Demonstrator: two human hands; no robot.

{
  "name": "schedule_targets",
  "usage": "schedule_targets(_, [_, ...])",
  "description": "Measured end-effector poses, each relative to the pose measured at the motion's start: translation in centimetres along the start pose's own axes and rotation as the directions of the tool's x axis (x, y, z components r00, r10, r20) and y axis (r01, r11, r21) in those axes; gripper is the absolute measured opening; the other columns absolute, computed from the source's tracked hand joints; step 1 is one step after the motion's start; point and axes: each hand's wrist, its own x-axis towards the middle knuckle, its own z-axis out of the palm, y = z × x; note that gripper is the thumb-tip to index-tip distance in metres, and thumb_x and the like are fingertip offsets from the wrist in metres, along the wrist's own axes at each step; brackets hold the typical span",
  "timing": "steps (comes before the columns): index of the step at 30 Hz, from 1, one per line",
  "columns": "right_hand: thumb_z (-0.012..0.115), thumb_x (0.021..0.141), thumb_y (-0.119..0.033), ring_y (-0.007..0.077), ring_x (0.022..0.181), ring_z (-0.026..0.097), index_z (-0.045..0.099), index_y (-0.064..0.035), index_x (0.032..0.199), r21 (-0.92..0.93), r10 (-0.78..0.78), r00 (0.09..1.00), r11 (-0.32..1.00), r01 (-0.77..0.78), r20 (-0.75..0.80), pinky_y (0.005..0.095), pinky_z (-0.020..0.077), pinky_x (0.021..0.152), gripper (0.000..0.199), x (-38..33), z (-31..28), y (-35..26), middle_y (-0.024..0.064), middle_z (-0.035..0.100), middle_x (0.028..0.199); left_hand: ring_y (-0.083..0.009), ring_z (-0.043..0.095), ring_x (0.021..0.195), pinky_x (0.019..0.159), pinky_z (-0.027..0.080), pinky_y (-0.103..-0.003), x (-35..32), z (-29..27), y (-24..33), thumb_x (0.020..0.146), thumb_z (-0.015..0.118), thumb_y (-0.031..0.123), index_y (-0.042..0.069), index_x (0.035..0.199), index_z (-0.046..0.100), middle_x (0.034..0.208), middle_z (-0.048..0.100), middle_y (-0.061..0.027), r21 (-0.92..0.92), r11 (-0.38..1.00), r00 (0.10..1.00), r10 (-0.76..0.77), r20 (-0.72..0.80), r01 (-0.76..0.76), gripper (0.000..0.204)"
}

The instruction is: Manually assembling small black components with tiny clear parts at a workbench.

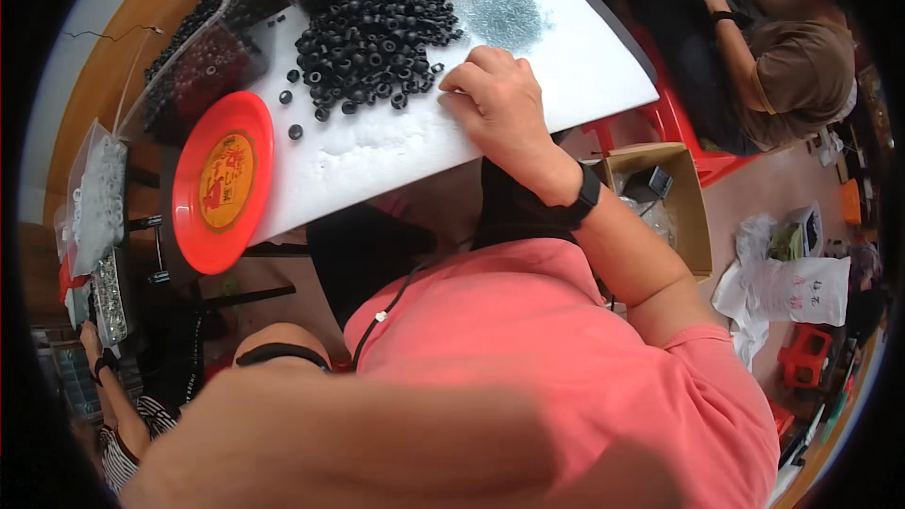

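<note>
On the counter (pixel 584 75), a heap of small rings (pixel 377 47) lies toward the far side, a heap of tiny pieces (pixel 504 17) just right of it, and a plate (pixel 193 221) at the near left corner, a bin of rings (pixel 243 64) behind it. The right grip (pixel 500 99) is in front of the tiny pieces, beside the rings. An open box (pixel 693 217) stands to the right, lower than the counter, a co-worker (pixel 787 71) sits beyond it, and a sack (pixel 811 290) and a stool (pixel 806 355) are on the floor (pixel 740 193) farther right.

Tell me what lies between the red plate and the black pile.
A few loose black pieces, scattered on the white board, lie between the red plate and the black pile, as the head view shows.
</note>
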Motion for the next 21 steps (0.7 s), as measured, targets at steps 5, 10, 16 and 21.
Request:
schedule_targets(5, [0.074,0.074,-0.01,0.0248,0.085,0.056,0.065,-0.0122,0.077,0.049,0.013,0.999,0.999,-0.015,0.04,0.0387,0.0379,0.073,0.009,0.1,0.5,-0.3,0.0028,0.058,0.083,-0.0303,0.064,0.069,0.063,0.05,-0.037,-4.3,-3.4,1.5,0.083,0.064,0.023,-0.004,0.087,0.07,0.091,0.067,-0.0192,0.244,0.938,0.93,-0.301,0.213,0.247,0.028])
schedule_targets(10, [0.073,0.076,-0.009,0.0251,0.085,0.056,0.064,-0.0115,0.08,0.149,0.061,0.998,0.987,-0.061,0.008,0.039,0.0377,0.073,0.011,0.0,-0.5,-0.6,0.0035,0.057,0.083,-0.0127,0.055,0.078,0.068,0.041,-0.025,-1.3,5.5,-13.2,0.081,0.065,-0.007,-0.003,0.093,0.068,0.088,0.063,-0.0053,-0.024,0.989,0.712,-0.124,-0.691,0.149,0.013])
schedule_targets(16, [0.074,0.078,-0.01,0.0269,0.083,0.058,0.063,-0.0093,0.082,0.278,0.144,0.989,0.95,-0.142,0.015,0.0391,0.0402,0.072,0.012,0.0,-0.9,-0.6,0.005,0.058,0.081,-0.0304,0.058,0.082,0.072,0.047,-0.04,1.2,9.4,-17.9,0.075,0.062,-0.01,0.0,0.089,0.066,0.084,0.061,-0.0125,0.191,0.961,0.709,-0.008,-0.706,0.201,0.017])
schedule_targets(21, [0.074,0.08,-0.008,0.0249,0.075,0.056,0.064,-0.0066,0.084,0.283,0.121,0.992,0.953,-0.108,-0.031,0.0358,0.042,0.07,0.011,0.0,-0.8,-0.4,0.0051,0.059,0.08,-0.0324,0.057,0.088,0.071,0.05,-0.043,4.4,9.9,-19.8,0.075,0.063,-0.007,-0.001,0.097,0.066,0.09,0.057,-0.0122,0.487,0.834,0.743,0.151,-0.653,0.259,0.023])
